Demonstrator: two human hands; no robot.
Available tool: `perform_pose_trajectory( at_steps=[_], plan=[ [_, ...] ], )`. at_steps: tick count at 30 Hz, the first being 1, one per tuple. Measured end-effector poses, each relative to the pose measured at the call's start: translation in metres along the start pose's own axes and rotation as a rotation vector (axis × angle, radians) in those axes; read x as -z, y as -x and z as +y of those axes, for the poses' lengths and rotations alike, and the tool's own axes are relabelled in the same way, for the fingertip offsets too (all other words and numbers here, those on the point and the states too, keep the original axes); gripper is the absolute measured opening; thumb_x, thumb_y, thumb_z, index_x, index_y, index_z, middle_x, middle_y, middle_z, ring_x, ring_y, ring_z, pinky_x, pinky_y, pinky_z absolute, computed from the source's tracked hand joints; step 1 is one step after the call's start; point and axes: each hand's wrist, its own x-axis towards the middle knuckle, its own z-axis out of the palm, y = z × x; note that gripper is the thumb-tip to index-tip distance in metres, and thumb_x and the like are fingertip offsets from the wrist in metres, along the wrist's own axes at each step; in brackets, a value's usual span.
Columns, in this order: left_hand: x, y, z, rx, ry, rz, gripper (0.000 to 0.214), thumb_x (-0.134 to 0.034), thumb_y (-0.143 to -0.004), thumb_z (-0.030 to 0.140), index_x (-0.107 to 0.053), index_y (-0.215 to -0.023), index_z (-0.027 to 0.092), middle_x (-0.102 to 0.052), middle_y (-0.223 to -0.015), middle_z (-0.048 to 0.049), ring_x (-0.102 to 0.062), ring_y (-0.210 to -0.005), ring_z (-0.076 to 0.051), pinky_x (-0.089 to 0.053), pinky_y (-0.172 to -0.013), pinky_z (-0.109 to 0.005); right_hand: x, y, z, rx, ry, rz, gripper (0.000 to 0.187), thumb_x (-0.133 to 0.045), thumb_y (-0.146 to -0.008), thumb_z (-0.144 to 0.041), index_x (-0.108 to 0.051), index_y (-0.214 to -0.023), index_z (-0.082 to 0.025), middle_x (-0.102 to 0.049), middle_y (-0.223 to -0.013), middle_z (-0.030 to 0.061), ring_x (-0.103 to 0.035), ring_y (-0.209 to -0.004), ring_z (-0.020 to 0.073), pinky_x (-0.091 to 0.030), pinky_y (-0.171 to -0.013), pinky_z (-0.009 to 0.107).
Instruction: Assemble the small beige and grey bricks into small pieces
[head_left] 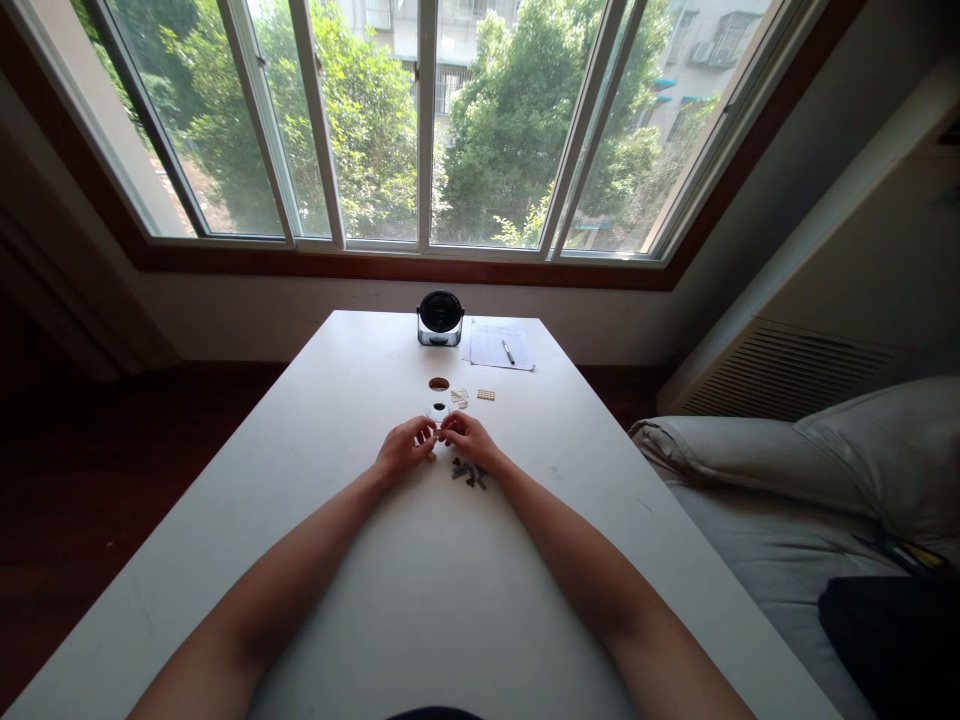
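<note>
Both arms reach out over the white table, and the hands meet near its far half. My left hand is closed, fingertips pinched together toward the right. Facing it, my right hand is closed too, its fingertips almost touching the left ones. Whatever lies between the fingertips is too small to name. Just beyond them sits a small clear round piece with a dark centre. Several small dark grey pieces lie in a loose pile below my right hand. A tiny tan piece rests beside my left hand.
Farther back are a brown disc, some pale perforated pieces and a tan dotted sheet. A black fan stands at the far edge, beside papers with a pen. A grey sofa flanks the table's right.
</note>
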Motion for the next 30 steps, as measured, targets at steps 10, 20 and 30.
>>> perform_pose_trajectory(
  at_steps=[10,20,30],
  plan=[
    [0.002,0.000,0.000,0.005,-0.035,-0.017,0.021,-0.053,-0.093,0.035,-0.070,-0.093,0.024,-0.071,-0.081,0.0000,-0.064,-0.074,-0.016,-0.049,-0.074,-0.028,0.002,0.004,-0.009,0.025,-0.004,-0.051,0.027,-0.069,-0.081,-0.046,-0.062,-0.088,-0.021,-0.067,-0.076,0.0008,-0.063,-0.072,0.0167,-0.052,-0.070,0.031],
    [0.003,0.000,0.002,0.003,-0.033,-0.029,0.022,-0.051,-0.095,0.034,-0.070,-0.090,0.025,-0.072,-0.078,0.0004,-0.064,-0.075,-0.017,-0.047,-0.075,-0.029,0.000,0.005,-0.008,0.039,0.008,-0.061,0.035,-0.072,-0.079,-0.049,-0.063,-0.100,-0.022,-0.066,-0.076,-0.0012,-0.062,-0.071,0.0155,-0.050,-0.068,0.029],
    [0.001,-0.001,-0.003,0.002,0.009,-0.024,0.019,-0.053,-0.093,0.032,-0.069,-0.100,0.025,-0.073,-0.089,-0.0001,-0.064,-0.077,-0.016,-0.047,-0.075,-0.027,-0.001,0.001,0.005,0.075,-0.029,-0.072,0.035,-0.073,-0.080,-0.049,-0.065,-0.099,-0.021,-0.068,-0.079,-0.0002,-0.065,-0.071,0.0163,-0.053,-0.070,0.030]
  ],
)
